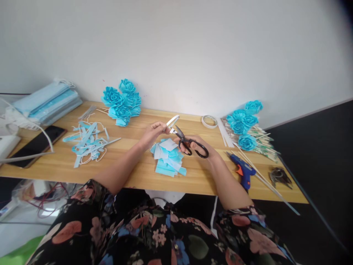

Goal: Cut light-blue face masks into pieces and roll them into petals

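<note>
head view: left hand (pixel 154 133) pinched one end of a white strip (pixel 173 121); right hand (pixel 199 148) was closed through the scissors (pixel 189 143) handles.
strip: it was held off the table, at 12 o'clock from the cut blue pieces (pixel 168 159), with the parted blades at its lower end.
doing it well: a taut strip, square blades and clear fingertips seemed wise.
hard to see: blade contact could not be told; the dark object (pixel 278 176) at 3 o'clock from the glue gun (pixel 243 171) stayed unclear.
</note>
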Available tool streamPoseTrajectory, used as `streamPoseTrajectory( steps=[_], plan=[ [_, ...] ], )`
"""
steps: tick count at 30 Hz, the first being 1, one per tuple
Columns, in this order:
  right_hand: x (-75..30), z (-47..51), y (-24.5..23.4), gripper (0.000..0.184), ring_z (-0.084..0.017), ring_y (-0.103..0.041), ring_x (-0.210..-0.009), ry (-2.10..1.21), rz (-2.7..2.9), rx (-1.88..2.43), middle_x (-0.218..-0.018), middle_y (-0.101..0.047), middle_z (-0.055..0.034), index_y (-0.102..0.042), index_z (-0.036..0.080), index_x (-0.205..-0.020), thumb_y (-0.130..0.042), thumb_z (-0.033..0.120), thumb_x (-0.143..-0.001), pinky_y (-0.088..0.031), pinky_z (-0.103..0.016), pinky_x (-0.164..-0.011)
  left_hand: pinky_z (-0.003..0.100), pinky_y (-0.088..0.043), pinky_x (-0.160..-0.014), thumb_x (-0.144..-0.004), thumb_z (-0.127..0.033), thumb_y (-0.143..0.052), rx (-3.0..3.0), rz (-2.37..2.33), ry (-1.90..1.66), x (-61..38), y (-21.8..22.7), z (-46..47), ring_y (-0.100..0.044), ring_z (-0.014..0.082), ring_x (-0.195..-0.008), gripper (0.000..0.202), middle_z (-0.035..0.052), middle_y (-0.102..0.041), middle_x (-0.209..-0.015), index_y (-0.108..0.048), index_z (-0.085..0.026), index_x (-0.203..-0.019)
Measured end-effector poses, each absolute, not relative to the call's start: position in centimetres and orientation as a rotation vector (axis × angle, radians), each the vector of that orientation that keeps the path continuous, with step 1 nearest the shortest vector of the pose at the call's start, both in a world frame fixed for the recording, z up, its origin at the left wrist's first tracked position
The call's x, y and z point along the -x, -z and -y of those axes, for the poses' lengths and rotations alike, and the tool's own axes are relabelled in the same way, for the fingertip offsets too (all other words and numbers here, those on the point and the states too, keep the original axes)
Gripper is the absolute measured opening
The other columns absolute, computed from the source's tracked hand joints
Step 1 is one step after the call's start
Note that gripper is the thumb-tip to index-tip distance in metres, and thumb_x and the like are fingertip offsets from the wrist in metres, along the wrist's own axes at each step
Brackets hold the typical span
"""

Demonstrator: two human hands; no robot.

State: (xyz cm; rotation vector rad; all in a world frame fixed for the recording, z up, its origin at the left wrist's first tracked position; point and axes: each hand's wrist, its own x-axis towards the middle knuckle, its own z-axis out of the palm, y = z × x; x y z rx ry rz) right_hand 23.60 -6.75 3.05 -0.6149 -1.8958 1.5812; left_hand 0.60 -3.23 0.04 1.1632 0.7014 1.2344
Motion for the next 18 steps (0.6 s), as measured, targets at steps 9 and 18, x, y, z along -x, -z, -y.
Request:
streamPoseTrajectory(
  steps=[9, 18],
  plan=[
    [-23.4, 6.7, -2.7, 0.067, -0.010, -0.050, -0.056, -1.636, 1.908, 0.655, -0.078, -0.063, -0.0060, -0.063, 0.008, -0.118, -0.053, 0.066, -0.086, -0.040, -0.024, -0.053, 0.029, -0.047, -0.079, -0.074, -0.051, -0.073, -1.138, -0.642, -1.192, -0.8, -0.7, 3.7, -0.060, 0.0145, -0.077, 0.038, 0.0033, -0.065, -0.074, -0.063, -0.015, -0.066],
    [-23.4, 6.3, -1.8, 0.072, -0.014, -0.061, -0.068, -1.721, 1.830, 0.649, -0.083, -0.067, -0.0093, -0.062, 0.008, -0.121, -0.055, 0.069, -0.083, -0.047, -0.026, -0.061, 0.036, -0.048, -0.087, -0.070, -0.054, -0.076, -1.184, -0.624, -1.091, -0.8, -0.5, 3.9, -0.064, 0.0196, -0.083, 0.040, 0.0063, -0.069, -0.083, -0.071, -0.014, -0.077]
  ],
)
